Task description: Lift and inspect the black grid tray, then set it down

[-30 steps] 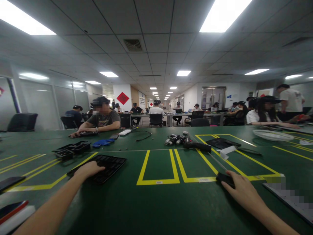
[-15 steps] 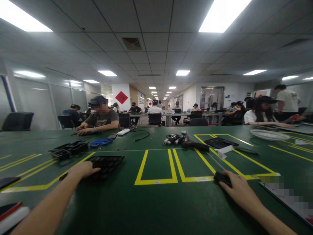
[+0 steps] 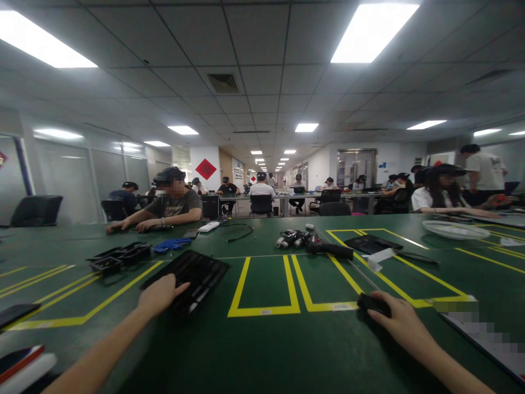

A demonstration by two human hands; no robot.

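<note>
A long green tabletop fills our foreground, marked with yellow tape whose small white labels we cannot read. Our left hand, thumb and fingers closed on its edge, grips a black compartmented tray, tilted, left of centre. Our right hand curls around the black handle of a tool with a thin metallic shaft.

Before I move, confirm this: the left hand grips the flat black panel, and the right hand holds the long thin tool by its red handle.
Not quite: in the head view, the handle is black, not red. The left hand does grip the flat black panel, and the right hand holds the long thin tool.
</note>
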